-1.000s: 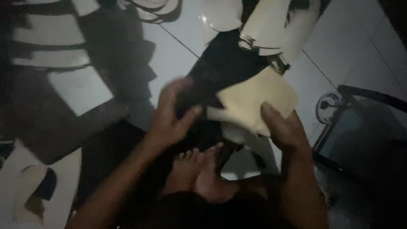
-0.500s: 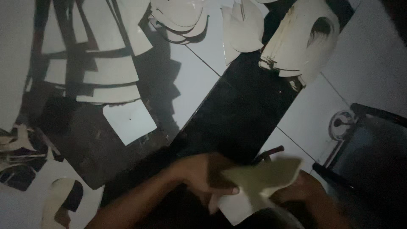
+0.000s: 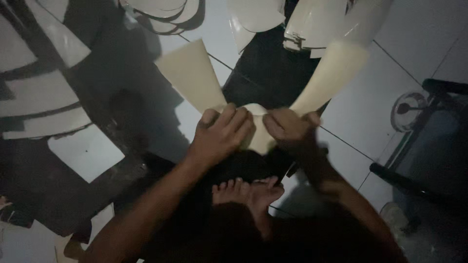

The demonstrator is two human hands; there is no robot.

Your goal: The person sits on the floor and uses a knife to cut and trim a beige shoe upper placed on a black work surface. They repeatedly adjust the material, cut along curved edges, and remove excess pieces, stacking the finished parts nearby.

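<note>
Both of my hands grip one cream-coloured cut sheet piece (image 3: 195, 78) at its narrow middle, held up over the floor. My left hand (image 3: 219, 136) pinches the left side of that middle, and its left wing fans up and to the left. My right hand (image 3: 290, 129) pinches the right side, and the right wing (image 3: 331, 73) rises towards the upper right. The two hands nearly touch. My bare feet (image 3: 246, 192) rest on the floor directly below the hands.
Stacks of cream cut pieces (image 3: 302, 24) lie at the top, with curved ones (image 3: 161, 12) further left. Flat pale sheets (image 3: 44, 97) sit on a dark mat at the left. A dark strip (image 3: 263, 73) crosses the white tiles. A black metal frame (image 3: 429, 146) stands at the right.
The cream piece was low near my lap half a second ago; now it is raised and spread into two wings, with both hands close together at its middle.
</note>
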